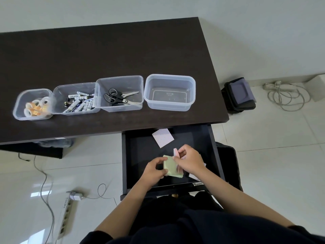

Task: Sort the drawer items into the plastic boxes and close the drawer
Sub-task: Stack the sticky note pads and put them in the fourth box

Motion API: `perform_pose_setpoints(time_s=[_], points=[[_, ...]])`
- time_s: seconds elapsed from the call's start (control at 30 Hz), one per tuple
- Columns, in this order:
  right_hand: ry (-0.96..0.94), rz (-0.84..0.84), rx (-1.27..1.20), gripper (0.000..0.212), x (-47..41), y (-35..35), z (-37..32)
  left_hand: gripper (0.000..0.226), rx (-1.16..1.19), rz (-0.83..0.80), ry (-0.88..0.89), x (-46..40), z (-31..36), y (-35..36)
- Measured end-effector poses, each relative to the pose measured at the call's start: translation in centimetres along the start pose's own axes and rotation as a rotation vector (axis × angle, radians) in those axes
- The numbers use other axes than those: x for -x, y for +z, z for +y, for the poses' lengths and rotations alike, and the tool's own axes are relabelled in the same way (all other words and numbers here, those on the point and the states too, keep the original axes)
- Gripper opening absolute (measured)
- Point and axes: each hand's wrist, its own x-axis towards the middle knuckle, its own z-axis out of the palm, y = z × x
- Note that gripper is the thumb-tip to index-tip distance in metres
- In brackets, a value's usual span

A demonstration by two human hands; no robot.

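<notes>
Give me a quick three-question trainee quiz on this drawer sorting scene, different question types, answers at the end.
1. True or false: the rightmost box is empty.
2. Which box holds the scissors? A) first from left B) second C) third
3. Fill in: the left hand grips a ___ pad over the open drawer.

Key:
1. True.
2. C; the tape rolls fill the first, the batteries the second.
3. Green; the right hand holds a pink pad, and a white pad lies in the drawer.
</notes>
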Motion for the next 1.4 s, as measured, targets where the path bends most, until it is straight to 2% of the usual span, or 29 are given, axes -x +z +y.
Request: perform_pose_setpoints(time_s=[0.17,0.3,0.77,0.93,1.1,1.3,1.4], points=[[-0.026,-0.106,-0.056,0.007,-0.3,1.1,-0.6,0.044,0.089,0.045,0.072,0.8,0.6,0.5],[-0.076,-0.125,-0.016,0.017,-0.4,1.3,-0.1,0.042,0.142,0.093,0.083,1.0,0.4,-0.1],[0.008,-0.033,-0.100,0.036,-0.8,1.6,-0.3,0.046,0.283,0.106,0.081,1.2,2.0,-1.2],[0.078,-0.210,-0.272,0.042,-0.2,1.7,-1.1,0.045,0.264,0.088,0.105,1.5,2.6,-1.5],[0.045,-0.245,-0.230,0.049,-0.7,2.4,-1.1,0.041,0.294,0.104,0.039,2.1,2.7,-2.1],[-0.048,-0.342,-0.207,0.048,-0.9,3.5,-1.8,0.022,0.211,0.227,0.027,2.3,2.1,-3.0],[-0.085,-0.401,-0.174,0.044,-1.0,3.9,-2.1,0.023,0.149,0.305,0.023,2.6,1.5,-3.6]])
